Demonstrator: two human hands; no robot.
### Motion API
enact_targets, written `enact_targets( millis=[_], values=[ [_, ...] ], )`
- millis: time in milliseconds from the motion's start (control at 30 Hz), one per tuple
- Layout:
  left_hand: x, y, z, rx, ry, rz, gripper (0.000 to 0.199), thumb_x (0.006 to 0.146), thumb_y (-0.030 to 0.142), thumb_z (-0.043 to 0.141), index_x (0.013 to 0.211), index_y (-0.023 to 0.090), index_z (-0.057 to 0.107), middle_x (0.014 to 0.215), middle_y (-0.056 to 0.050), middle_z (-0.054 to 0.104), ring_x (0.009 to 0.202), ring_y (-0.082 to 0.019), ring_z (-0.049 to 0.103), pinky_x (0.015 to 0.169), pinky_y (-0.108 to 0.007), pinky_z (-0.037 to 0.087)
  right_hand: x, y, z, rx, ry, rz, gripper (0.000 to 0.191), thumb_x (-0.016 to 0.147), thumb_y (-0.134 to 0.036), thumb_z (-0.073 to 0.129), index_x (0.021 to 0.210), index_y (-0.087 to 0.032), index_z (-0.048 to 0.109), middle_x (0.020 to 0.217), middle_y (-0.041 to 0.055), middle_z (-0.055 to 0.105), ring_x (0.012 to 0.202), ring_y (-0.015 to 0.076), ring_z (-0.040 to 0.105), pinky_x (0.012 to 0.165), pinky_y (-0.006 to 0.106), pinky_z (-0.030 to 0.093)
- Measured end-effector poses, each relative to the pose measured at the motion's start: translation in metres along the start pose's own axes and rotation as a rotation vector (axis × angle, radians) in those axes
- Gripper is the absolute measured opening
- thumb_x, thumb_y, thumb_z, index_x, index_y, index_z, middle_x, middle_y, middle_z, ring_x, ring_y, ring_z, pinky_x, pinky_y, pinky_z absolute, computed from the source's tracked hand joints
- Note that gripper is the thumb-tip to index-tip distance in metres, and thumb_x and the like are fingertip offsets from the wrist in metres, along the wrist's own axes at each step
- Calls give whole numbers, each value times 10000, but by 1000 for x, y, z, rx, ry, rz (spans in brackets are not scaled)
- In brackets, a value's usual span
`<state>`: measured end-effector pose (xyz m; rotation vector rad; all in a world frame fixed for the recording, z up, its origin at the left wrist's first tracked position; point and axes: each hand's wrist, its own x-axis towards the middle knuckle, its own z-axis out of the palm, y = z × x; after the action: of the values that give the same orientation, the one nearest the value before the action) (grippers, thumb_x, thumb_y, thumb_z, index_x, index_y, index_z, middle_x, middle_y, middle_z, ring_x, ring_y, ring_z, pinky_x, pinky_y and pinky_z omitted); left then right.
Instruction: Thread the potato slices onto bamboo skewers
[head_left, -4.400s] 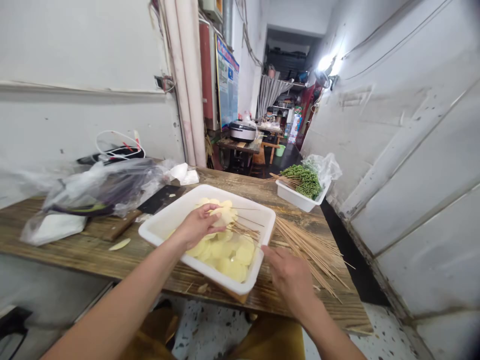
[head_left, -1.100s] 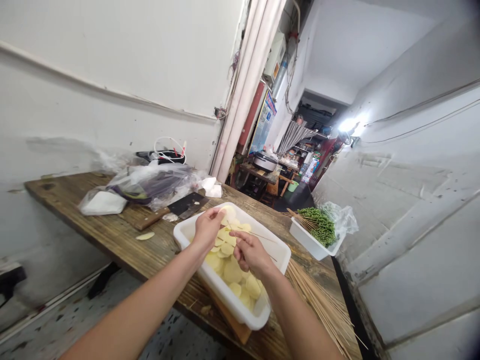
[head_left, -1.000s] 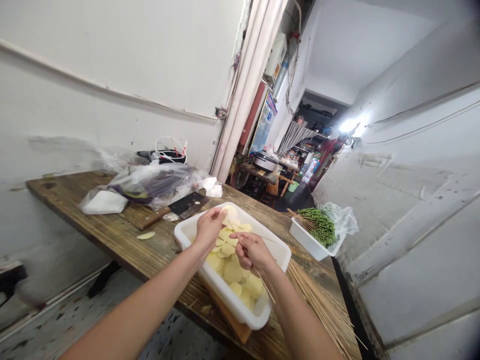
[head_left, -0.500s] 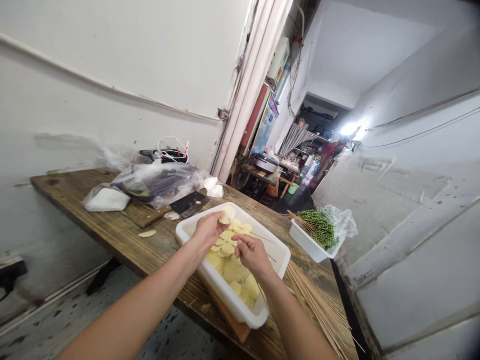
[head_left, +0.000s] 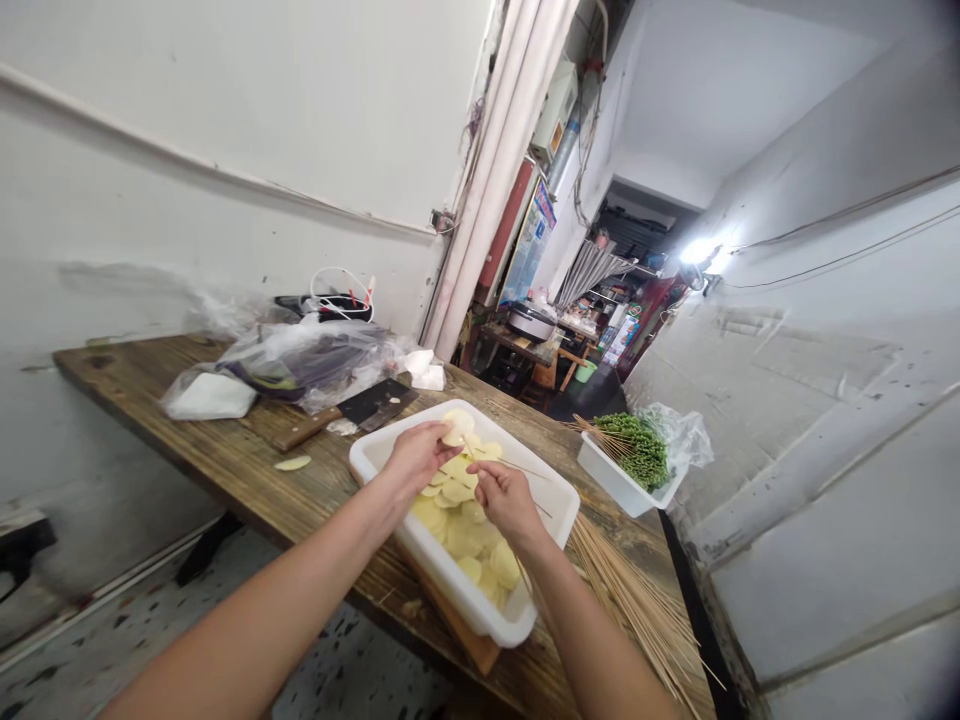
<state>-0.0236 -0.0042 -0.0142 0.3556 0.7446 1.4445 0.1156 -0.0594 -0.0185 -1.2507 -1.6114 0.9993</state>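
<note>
Over a white plastic tub (head_left: 551, 590) full of thin pale-yellow potato slices (head_left: 465, 530), my left hand (head_left: 417, 457) is closed on one potato slice (head_left: 457, 427), held between thumb and fingers near the tub's far end. My right hand (head_left: 506, 495) pinches a thin wooden skewer (head_left: 470, 449), whose tip meets the held slice; whether it has pierced it I cannot make out. More skewers lie in the tub among the slices, partly hidden by my right hand.
Loose skewers (head_left: 637, 600) lie right of the tub. A white container (head_left: 626, 483) of green skewered food stands beyond them. Left are a cleaver (head_left: 375, 404), a stray slice (head_left: 292, 463) and plastic bags (head_left: 300, 355). The wooden table (head_left: 180, 430) meets the wall.
Both hands stay nearly in place, with the slice and skewer still held together. The view has shifted very slightly.
</note>
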Motion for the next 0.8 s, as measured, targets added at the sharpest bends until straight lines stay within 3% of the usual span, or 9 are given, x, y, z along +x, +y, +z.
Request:
enact_targets(
  millis=[233, 433, 700, 800],
  values=[
    [-3, 2, 2, 9, 9, -27, 76, 705, 51, 547, 662, 110, 569, 561, -31, 595, 499, -114, 562, 518, -259, 503, -2, -6, -1, 42, -40, -4, 246, 765, -335, 462, 826, -147, 608, 451, -76, 388, 387, 62, 264, 399, 193, 183],
    [-4, 0, 2, 26, -27, 52, 47, 659, 98, 608, 665, 124, 569, 581, -3, 583, 510, -96, 529, 494, -221, 442, -4, -9, 4, 111, -58, 44, 193, 771, -331, 451, 766, -163, 548, 430, -87, 393, 351, 50, 246, 368, 179, 163],
    [-4, -4, 0, 107, -141, 79, 156, 542, 172, 719, 615, 113, 594, 552, 12, 559, 507, -82, 489, 475, -201, 365, -6, -17, 6, 249, -69, 142, 195, 747, -350, 486, 773, -160, 523, 429, -99, 401, 306, 29, 198, 327, 173, 131],
    [-10, -12, 2, 163, -257, 52, 189, 535, 220, 741, 596, 112, 598, 548, 0, 565, 508, -100, 503, 507, -229, 390, 0, -21, 7, 222, -13, 133, 212, 764, -362, 459, 779, -159, 517, 433, -100, 400, 296, 25, 202, 319, 168, 150]
  ],
)
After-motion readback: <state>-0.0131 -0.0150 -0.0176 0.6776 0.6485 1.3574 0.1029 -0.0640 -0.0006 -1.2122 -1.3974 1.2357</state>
